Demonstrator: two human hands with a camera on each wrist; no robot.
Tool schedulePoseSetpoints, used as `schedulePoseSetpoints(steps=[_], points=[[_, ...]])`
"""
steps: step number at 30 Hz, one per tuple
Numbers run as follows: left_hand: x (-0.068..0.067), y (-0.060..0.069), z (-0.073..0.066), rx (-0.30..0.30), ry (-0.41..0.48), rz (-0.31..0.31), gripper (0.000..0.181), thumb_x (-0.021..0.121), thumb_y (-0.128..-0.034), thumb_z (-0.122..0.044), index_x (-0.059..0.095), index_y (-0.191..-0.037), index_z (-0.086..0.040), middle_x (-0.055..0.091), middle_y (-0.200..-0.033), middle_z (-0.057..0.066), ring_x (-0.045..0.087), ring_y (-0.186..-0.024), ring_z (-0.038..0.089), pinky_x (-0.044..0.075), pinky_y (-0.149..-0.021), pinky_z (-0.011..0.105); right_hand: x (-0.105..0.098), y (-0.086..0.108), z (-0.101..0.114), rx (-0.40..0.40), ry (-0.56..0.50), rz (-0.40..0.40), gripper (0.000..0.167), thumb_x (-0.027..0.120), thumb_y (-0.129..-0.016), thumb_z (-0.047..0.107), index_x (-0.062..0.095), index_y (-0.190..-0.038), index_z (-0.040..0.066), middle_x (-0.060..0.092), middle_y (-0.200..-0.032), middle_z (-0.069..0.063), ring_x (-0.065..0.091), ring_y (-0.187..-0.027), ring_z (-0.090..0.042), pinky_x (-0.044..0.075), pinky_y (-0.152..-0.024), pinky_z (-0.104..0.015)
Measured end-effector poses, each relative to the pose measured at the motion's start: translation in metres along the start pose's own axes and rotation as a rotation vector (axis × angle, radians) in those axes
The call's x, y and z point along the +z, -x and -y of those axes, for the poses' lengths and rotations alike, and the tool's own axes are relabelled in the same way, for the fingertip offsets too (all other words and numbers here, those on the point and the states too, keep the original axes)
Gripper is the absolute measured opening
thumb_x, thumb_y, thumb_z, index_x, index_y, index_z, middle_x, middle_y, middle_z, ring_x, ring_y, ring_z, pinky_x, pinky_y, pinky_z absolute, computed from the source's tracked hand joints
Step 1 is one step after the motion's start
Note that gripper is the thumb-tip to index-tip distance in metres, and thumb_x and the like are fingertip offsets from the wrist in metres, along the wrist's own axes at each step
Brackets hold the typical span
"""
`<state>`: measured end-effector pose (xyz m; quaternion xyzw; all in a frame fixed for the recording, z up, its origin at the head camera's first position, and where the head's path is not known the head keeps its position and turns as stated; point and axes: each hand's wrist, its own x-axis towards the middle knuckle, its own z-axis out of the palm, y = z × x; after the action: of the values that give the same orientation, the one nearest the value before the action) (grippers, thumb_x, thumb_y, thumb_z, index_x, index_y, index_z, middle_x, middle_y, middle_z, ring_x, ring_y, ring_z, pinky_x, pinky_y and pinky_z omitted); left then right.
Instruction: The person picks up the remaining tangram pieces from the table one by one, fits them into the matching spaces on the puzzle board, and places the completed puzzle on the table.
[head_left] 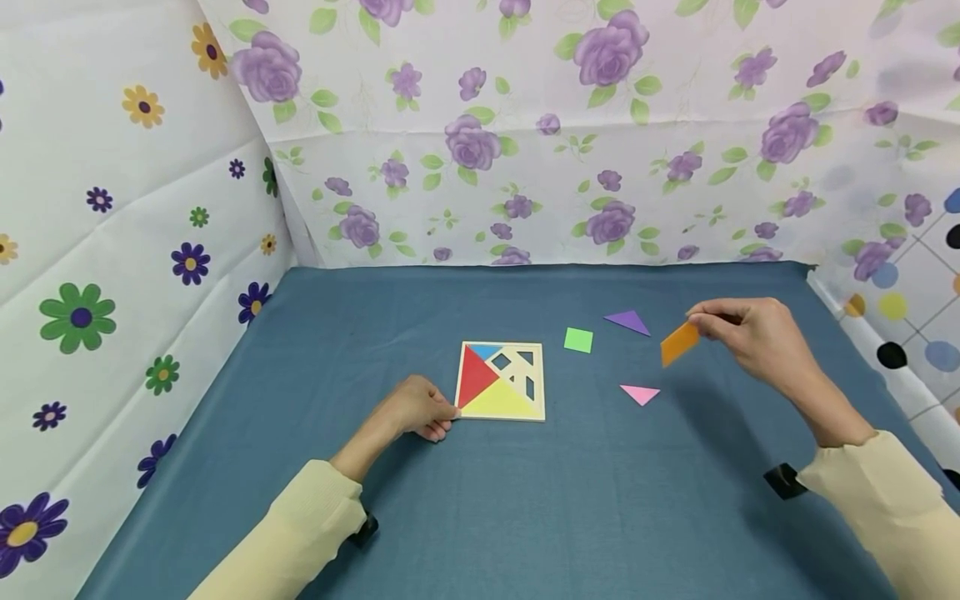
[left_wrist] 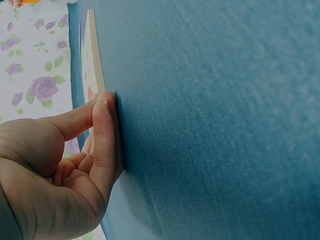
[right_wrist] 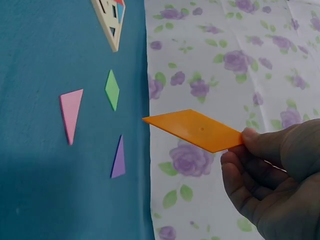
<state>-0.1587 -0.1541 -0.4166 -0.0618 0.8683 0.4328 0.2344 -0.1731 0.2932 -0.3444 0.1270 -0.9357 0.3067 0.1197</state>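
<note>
My right hand (head_left: 757,337) holds an orange parallelogram tangram piece (head_left: 678,343) above the cloth, pinching one end between thumb and fingers, as the right wrist view also shows. With thumb and forefinger, my left hand (head_left: 422,408) pinches the near left corner of the wooden tangram board (head_left: 543,392). Red (head_left: 474,375), yellow (head_left: 501,402) and blue (head_left: 484,352) triangles lie in the board, beside several bare cut-outs. Loose on the cloth to its right are a green square (head_left: 578,340), a purple triangle (head_left: 630,322) and a pink triangle (head_left: 641,393).
A blue cloth (head_left: 570,517) covers the table. Behind it hangs a white sheet with purple roses (head_left: 472,143), and a flowered sheet (head_left: 78,317) runs along the left. A dotted sheet (head_left: 918,333) borders the right side.
</note>
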Motion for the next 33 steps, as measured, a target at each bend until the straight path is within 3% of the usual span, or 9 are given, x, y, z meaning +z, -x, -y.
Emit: schedulePoseSetpoints(steps=[16,25,33], points=[[0.0,-0.001,0.0,0.014,0.012,-0.002,0.015,0.078,-0.093,-0.009,0.074,-0.083,0.002,0.07,-0.07,0.011,0.066,-0.055,0.012,0.062,-0.058,0.028,0.014,-0.018,0.025,-0.067,-0.065,0.018,0.023,0.066,-0.103,0.016,0.078,-0.112,-0.002,0.076,-0.1,-0.021,0.074,-0.082,-0.026,0.052,-0.063,-0.01],[0.001,0.0,0.0,0.008,0.012,-0.007,0.015,0.077,-0.0933,-0.007,0.073,-0.083,0.003,0.07,-0.069,0.011,0.065,-0.055,0.012,0.061,-0.056,0.028,0.026,-0.027,0.039,-0.104,-0.096,0.021,0.02,0.067,-0.103,0.016,0.079,-0.108,0.001,0.077,-0.096,-0.014,0.07,-0.078,-0.021,0.052,-0.064,-0.012],[0.0,0.002,0.0,0.014,0.023,-0.005,0.014,0.077,-0.0931,-0.005,0.073,-0.083,0.004,0.07,-0.069,0.011,0.065,-0.054,0.012,0.061,-0.056,0.028,0.037,-0.035,0.054,-0.112,-0.152,0.064,0.019,0.066,-0.103,0.016,0.079,-0.107,0.003,0.077,-0.098,-0.013,0.066,-0.076,-0.01,0.053,-0.066,-0.013]])
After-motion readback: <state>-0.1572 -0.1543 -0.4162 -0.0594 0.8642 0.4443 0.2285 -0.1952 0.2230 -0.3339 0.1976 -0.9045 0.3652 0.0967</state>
